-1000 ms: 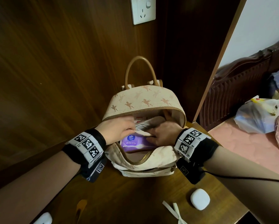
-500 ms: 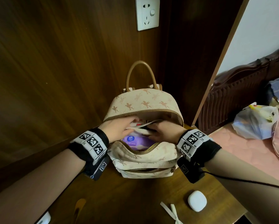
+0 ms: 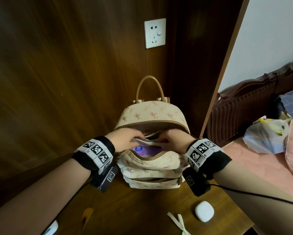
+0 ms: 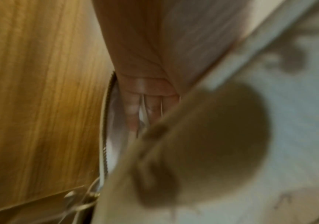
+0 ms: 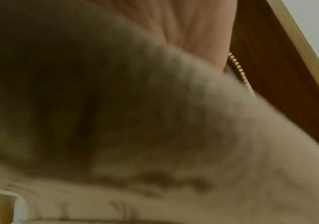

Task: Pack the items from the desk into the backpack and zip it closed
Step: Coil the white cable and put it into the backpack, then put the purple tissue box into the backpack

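Note:
A cream backpack (image 3: 150,114) with a horse print stands on the desk against the wood wall, its top zipper open. Both hands reach into the opening. My left hand (image 3: 127,139) and my right hand (image 3: 172,141) hold a white packet (image 3: 150,137) between them, just inside the mouth. Under it lies a purple wipes pack (image 3: 142,150). In the left wrist view the fingers (image 4: 135,109) run down along the zipper edge (image 4: 105,128) beside pale plastic. The right wrist view is mostly blocked by blurred backpack fabric (image 5: 155,121). The fingertips are hidden inside the bag.
A white earbud case (image 3: 204,211) and a white ribbon (image 3: 178,221) lie on the desk (image 3: 142,209) in front of the bag. Another white object (image 3: 51,228) sits at the lower left edge. A wall socket (image 3: 155,33) is above; a bed with a plastic bag (image 3: 264,138) is on the right.
Both hands stayed in the opening with the white packet, which sits lower now. The bag's front lip covers more of the purple pack. The head view has tilted upward.

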The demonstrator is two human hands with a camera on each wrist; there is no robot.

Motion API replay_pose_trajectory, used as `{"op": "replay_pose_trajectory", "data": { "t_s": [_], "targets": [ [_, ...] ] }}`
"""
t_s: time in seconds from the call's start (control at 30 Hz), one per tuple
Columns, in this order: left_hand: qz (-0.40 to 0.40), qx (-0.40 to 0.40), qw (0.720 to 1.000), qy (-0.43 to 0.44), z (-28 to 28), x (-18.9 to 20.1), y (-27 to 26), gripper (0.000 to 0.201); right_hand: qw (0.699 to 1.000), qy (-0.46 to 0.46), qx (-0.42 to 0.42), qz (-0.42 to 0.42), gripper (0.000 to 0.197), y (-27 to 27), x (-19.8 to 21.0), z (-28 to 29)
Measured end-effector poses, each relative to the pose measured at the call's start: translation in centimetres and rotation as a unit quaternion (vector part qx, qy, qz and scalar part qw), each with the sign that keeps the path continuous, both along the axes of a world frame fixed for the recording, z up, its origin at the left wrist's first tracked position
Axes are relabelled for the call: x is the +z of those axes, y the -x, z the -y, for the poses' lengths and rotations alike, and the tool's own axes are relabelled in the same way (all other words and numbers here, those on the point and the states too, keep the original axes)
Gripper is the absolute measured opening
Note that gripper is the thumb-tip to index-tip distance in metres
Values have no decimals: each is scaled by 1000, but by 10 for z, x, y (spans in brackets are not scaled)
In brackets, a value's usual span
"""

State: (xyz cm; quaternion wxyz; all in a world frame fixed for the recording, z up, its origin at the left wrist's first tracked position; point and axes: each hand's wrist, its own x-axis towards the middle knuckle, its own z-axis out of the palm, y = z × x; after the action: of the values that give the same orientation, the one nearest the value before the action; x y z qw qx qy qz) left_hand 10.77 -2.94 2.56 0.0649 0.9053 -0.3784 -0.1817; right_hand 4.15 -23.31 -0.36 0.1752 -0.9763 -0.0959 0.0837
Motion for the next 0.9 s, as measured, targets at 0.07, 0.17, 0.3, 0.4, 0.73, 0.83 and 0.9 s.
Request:
{"op": "replay_pose_trajectory", "data": {
  "t_s": [0.07, 0.17, 0.3, 0.4, 0.73, 0.83, 0.9],
  "targets": [
    [6, 21, 1000, 14, -2, -2, 1, 33, 998, -42, -22, 46, 20, 5, 2, 3],
    [1, 41, 997, 59, -6, -2, 7, 31, 994, -96, -44, 42, 19, 16, 6, 8],
    [-38, 64, 987, 144, -15, 4, 18, 27, 988, -140, -69, 0, 24, 30, 14, 10],
    [-40, 77, 978, 189, -26, 16, 26, 23, 983, -166, -83, 8, 23, 40, 28, 8],
    [156, 108, 932, 309, -70, 37, 41, 21, 944, -323, -37, 60, 15, 44, 85, -43],
    [207, 143, 914, 319, -95, 33, 45, 28, 939, -338, 3, 71, 13, 44, 91, -71],
    [237, 183, 901, 313, -115, 30, 51, 31, 938, -336, 28, 83, 14, 44, 93, -89]
  ]
}}
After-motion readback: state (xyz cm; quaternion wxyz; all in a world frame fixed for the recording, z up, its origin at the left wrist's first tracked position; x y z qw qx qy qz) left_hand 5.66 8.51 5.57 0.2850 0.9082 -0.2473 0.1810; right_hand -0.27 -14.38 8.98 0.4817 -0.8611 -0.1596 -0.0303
